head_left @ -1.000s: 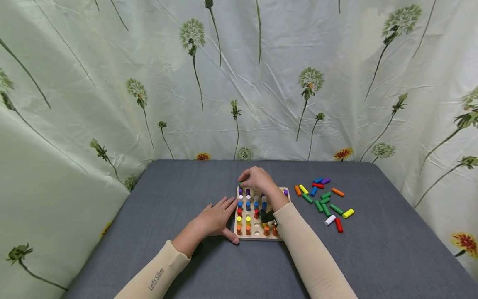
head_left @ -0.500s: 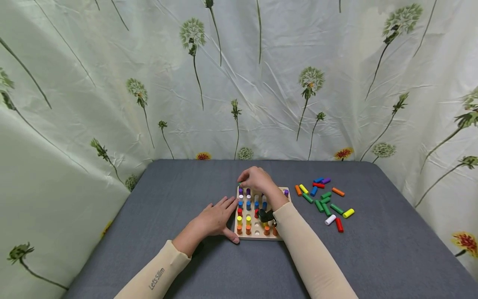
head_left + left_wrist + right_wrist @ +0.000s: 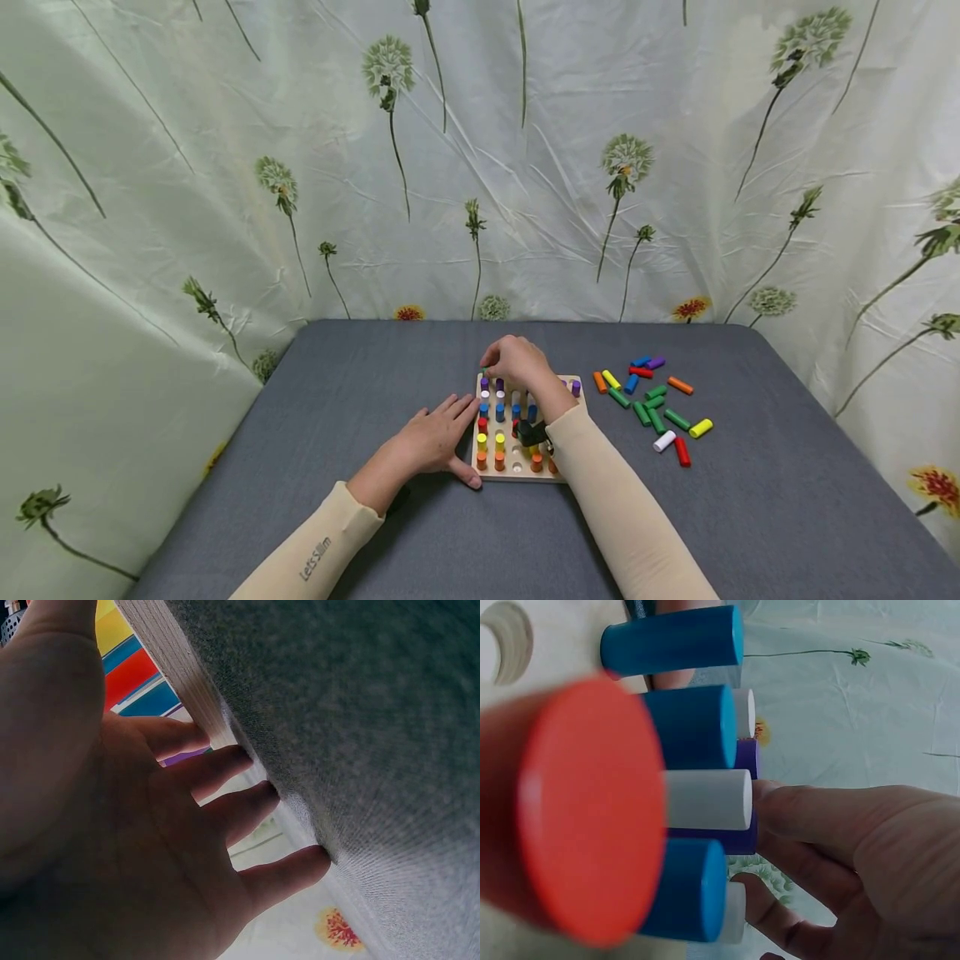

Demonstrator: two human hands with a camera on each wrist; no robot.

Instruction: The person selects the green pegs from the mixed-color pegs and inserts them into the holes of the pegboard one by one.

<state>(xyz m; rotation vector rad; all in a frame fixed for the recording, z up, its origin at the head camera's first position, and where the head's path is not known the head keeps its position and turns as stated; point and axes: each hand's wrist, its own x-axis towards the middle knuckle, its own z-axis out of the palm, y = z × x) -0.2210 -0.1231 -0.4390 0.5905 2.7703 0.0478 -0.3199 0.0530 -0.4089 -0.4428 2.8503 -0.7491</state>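
Note:
A wooden pegboard (image 3: 525, 478) lies on the grey table, with rows of coloured pegs standing upright in it. My right hand (image 3: 517, 360) reaches over its far left corner and pinches a green peg (image 3: 483, 372), mostly covered by the fingers. In the right wrist view, the fingertips are behind a white peg (image 3: 712, 799) and a purple peg (image 3: 739, 841), and the green one is hidden. My left hand (image 3: 435, 439) rests along the board's left side, fingers spread and thumb at the near corner. The left wrist view shows its fingertips at the board's wooden edge (image 3: 174, 664).
Loose pegs lie scattered right of the board, among them several green pegs (image 3: 654, 402), a white peg (image 3: 664, 442), a red peg (image 3: 682, 452) and a yellow peg (image 3: 701, 428). A flower-printed curtain (image 3: 450, 167) hangs behind the table.
Both hands keep nearly the same places. Slightly less of the green peg shows at the right fingertips than before.

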